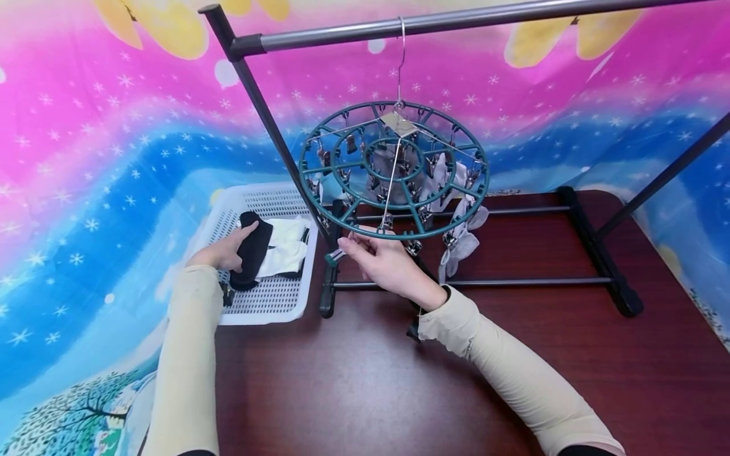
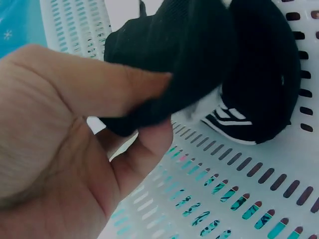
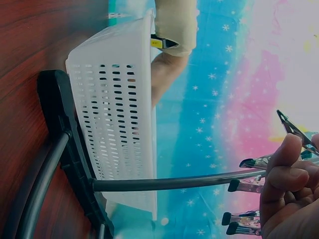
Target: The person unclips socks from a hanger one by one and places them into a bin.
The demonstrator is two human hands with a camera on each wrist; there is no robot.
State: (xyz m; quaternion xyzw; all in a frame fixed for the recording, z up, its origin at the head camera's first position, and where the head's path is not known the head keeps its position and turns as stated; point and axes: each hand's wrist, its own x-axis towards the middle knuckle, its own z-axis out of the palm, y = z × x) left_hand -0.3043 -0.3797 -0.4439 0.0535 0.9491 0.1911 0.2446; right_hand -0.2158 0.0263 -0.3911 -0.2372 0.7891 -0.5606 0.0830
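Thumb and fingers of the left hand (image 1: pixel 225 251) are closed in a pinch on the edge of a black sock (image 1: pixel 256 253), which lies in the white basket (image 1: pixel 256 305) left of centre in the head view, with white socks (image 1: pixel 285 244) beside it. Near the middle of the frame, the right hand (image 1: pixel 393 266) has its fingers curled and seems to pinch a clip (image 1: pixel 335 256) below the near edge of the green round hanger (image 1: pixel 413 206); whether that clip is spread, I cannot tell. Pale socks (image 1: pixel 459 250) hang at the hanger's lower right. For a clean lift, the pinch should probably take only the black sock, since a striped dark sock (image 2: pixel 266 64) sits close by at the right of the left-wrist view and might be dragged along. Gripping near one end would likely leave a free edge to work with, while a steady right hand, I'd judge, keeps the clip from swinging
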